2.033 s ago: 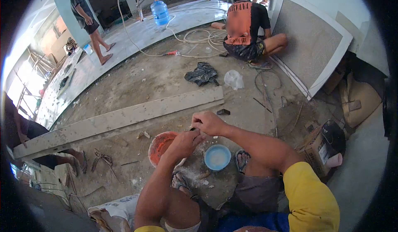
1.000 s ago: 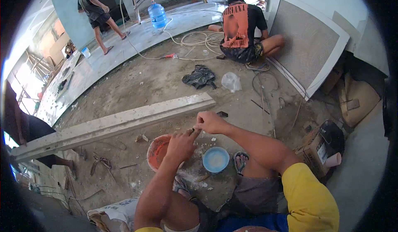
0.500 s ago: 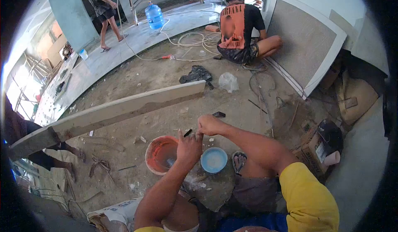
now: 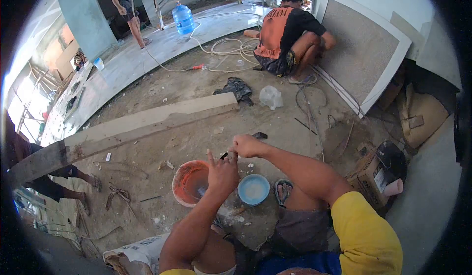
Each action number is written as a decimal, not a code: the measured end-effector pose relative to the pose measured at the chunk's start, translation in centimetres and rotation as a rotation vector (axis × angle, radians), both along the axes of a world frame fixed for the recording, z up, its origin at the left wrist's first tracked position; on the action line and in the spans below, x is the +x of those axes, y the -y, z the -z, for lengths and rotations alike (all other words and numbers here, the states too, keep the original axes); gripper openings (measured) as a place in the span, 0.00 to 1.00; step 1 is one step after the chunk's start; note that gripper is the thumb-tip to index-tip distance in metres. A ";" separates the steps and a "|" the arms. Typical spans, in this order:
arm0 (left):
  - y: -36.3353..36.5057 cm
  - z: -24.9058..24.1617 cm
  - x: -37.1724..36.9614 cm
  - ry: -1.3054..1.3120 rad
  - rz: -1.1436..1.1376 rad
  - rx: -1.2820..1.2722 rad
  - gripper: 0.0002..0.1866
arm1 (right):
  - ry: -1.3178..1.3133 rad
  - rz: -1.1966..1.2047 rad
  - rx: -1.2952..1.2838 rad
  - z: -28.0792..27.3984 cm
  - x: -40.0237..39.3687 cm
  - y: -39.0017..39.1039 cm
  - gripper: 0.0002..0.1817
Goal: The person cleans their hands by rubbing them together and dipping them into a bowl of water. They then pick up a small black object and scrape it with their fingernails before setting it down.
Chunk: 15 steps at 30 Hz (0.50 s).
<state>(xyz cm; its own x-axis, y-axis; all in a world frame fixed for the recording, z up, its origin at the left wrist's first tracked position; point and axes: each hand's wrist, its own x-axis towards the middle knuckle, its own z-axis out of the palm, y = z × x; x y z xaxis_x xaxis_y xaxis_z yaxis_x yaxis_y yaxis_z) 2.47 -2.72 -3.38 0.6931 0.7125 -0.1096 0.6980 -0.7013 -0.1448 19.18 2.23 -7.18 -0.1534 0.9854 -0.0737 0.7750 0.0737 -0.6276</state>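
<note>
My left hand (image 4: 222, 173) is raised over the right rim of an orange-red bucket (image 4: 183, 176), its fingers partly extended and a small dark item (image 4: 224, 155) between them. My right hand (image 4: 247, 146) is closed, its fingertips meeting those of my left hand; what they pinch is too small to make out. Beside the bucket, below my hands, stands a light blue bowl (image 4: 253, 189) with pale contents.
A long board (image 4: 147, 122) extends from a person's legs at left. Another person (image 4: 287, 36) squats by a framed panel (image 4: 361, 48); a third stands near a water bottle (image 4: 183, 19). A cardboard box (image 4: 369, 181) is at right, a sack (image 4: 137, 250) lower left.
The board has tilted and shifted slightly, showing more of its broad face. The squatting person has turned right with raised knees. The standing person has turned and moved right. My hands have barely moved.
</note>
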 end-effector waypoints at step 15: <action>-1.3 -0.8 -0.6 0.265 -0.132 -0.237 0.52 | -0.484 0.227 0.143 -1.5 -0.9 0.2 0.15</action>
<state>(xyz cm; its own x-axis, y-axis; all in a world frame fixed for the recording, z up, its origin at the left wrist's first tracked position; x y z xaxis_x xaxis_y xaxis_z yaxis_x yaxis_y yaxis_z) 1.92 -1.46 -2.56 0.6233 0.7740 -0.1113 0.7762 -0.5951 0.2080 18.26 1.99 -5.68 0.0809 0.9927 0.0898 0.4065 0.0494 -0.9123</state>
